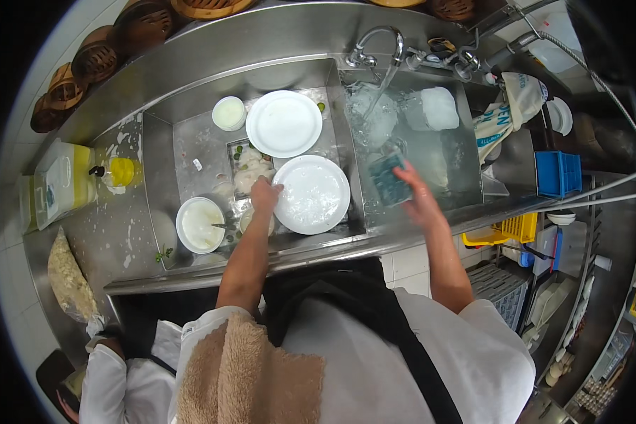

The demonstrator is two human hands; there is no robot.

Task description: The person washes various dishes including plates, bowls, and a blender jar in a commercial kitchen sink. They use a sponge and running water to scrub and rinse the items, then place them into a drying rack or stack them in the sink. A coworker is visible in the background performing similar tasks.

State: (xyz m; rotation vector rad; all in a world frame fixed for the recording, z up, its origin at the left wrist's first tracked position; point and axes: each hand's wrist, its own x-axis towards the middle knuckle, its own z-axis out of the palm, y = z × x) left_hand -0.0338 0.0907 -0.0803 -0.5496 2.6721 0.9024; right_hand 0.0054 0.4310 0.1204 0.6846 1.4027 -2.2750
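Note:
My left hand (265, 194) grips the left rim of a wet white plate (311, 194) in the left sink basin (191, 143). A second white plate (284, 124) lies just beyond it. Beside my hand, pale food scraps (250, 172) and green bits cover a rectangular drain tray. My right hand (423, 197) holds a rectangular blue-green object (390, 178) over the water-filled right basin (418, 153); blur hides whether it is a scouring pad or a container. A white bowl (200, 225) with a utensil in it and a small white tub (229, 113) also sit in the left basin.
Water runs from a curved faucet (376, 40) into the right basin, where a clear block-like item (439, 108) sits. A yellow soap bottle (121, 171) and plastic jug (66, 183) stand left. A blue basket (558, 173) is right. Another person's white sleeve (103, 381) shows lower left.

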